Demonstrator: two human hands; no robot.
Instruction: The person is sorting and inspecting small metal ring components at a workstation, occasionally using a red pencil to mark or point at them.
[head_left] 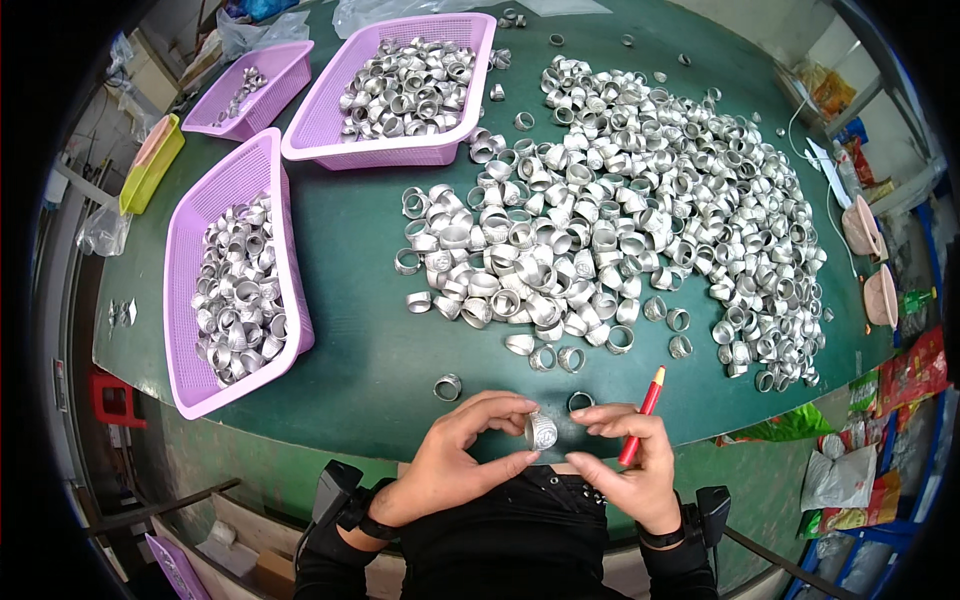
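Note:
Near the table's front edge, my left hand (pixel 462 455) pinches a silver metal ring (pixel 541 432) between fingers and thumb, its patterned side facing up and right. My right hand (pixel 640 470) is close to that ring on its right, thumb and index finger apart. A red pencil (pixel 644 412) with a pale tip sticks up between the right hand's fingers. Just beyond the fingertips lies a loose ring (pixel 580 401), and another ring (pixel 447 387) lies beyond my left hand. A large spread pile of similar rings (pixel 600 220) covers the middle and right of the table.
On the left of the green table (pixel 350 270) stand a purple basket (pixel 297 290) of rings, a larger purple basket (pixel 380 157) of rings at the back, and a smaller purple basket (pixel 290 80) holding a few. A yellow basket (pixel 150 175) is at the far left edge.

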